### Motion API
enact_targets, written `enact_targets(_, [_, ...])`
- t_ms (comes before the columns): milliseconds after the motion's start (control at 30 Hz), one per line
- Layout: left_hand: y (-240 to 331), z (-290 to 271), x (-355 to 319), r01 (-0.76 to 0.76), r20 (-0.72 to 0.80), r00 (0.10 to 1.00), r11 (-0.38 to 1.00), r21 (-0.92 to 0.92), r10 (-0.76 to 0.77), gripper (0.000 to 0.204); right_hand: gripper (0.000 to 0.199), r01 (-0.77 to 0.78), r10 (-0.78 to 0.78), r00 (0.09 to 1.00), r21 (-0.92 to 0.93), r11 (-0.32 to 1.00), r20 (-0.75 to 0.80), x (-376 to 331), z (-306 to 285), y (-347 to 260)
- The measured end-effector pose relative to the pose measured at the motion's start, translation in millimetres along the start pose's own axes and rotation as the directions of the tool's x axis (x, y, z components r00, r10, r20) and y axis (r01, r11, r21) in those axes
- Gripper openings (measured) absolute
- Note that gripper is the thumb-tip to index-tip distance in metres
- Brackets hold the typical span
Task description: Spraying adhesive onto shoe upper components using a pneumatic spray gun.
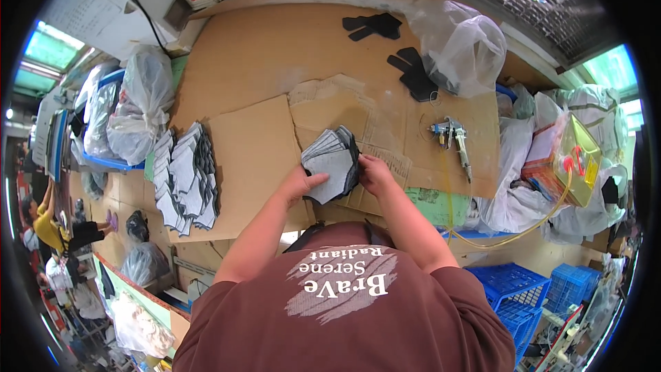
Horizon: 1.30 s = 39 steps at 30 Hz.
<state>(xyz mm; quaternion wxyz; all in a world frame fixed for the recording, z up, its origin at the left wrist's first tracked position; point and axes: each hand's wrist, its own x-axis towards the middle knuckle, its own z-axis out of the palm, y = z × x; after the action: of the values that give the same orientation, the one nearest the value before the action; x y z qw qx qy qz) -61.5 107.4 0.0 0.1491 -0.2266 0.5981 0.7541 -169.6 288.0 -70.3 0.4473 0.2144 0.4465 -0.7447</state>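
Both my hands hold a fanned stack of grey cut fabric pieces [330,165] with dark edges, above the near side of a cardboard-covered table [241,62]. My left hand [300,184] grips the stack's left edge, thumb lying across the top piece. Fingers bent, my right hand [375,173] pinches the right edge, where black undersides show. To the left, more grey pieces [187,179] lie in overlapping rows. At the far right of the cardboard are two groups of black cut pieces [375,26] [414,74].
A spray gun [456,139] lies to my right. A yellowish hose [544,220] runs to a yellow square container [578,158]. Clear plastic bags [468,48] stand at the far right, and bagged goods [141,107] fill a blue bin at left. Blue crates [513,289] stand behind my right side.
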Motion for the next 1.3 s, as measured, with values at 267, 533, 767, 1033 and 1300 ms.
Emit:
enact_targets(267, [-3, 7, -1, 0.01, -0.034, 0.999, 1.0, -0.007, -0.011, 0.066, 0.014, 0.076, -0.131, 0.965, -0.237, 0.969, -0.226, 3, 0, 3])
enact_targets(533, [2, 21, 3, 0.025, -0.147, 0.989, 0.999, 0.043, -0.018, 0.063, 0.012, 0.036, -0.013, 0.977, 0.107, 0.994, -0.212, -2, -17, 0])
enact_targets(767, [3, 36, 12, 0.019, -0.245, 0.969, 0.973, 0.229, 0.038, 0.06, 0.018, 0.398, -0.896, 0.414, -0.853, 0.337, -0.161, -31, 17, -37])
enact_targets(1033, [6, 27, 12, 0.083, -0.19, 0.982, 0.925, 0.37, -0.012, 0.061, 0.014, 0.662, -0.764, 0.076, -0.605, -0.441, 0.64, -106, 64, -49])
enact_targets(1300, [-3, 2, -7, 0.084, -0.362, 0.932, 0.983, 0.161, -0.02, 0.027, 0.026, 0.643, -0.365, 0.186, -0.394, -0.656, 0.912, -105, 42, -10])
